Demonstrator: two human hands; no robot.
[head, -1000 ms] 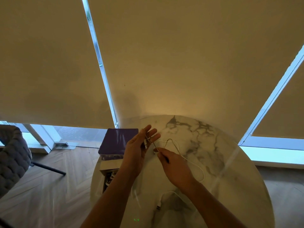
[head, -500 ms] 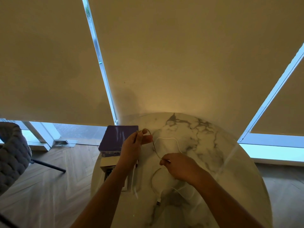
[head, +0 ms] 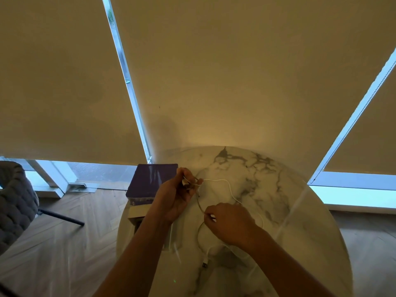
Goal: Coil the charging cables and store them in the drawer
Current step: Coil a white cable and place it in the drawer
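Pinched in the left hand (head: 175,195), a white cable (head: 230,189) has a turn or two gathered; right of it, the right hand (head: 230,225) pinches the slack. Most cable trails loose on the marble table (head: 300,243); coiling looks barely begun, storing undone.

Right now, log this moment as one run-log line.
left hand: pinches coiled end | right hand: pinches white cable | USB plug: loose on marble table | stage: coiling, not stored

The right hand (head: 230,226) covers part of the white cable (head: 230,189). The left hand's (head: 174,198) grip hides the cable's coiled end. The chair (head: 15,202) is cut off at the left edge.
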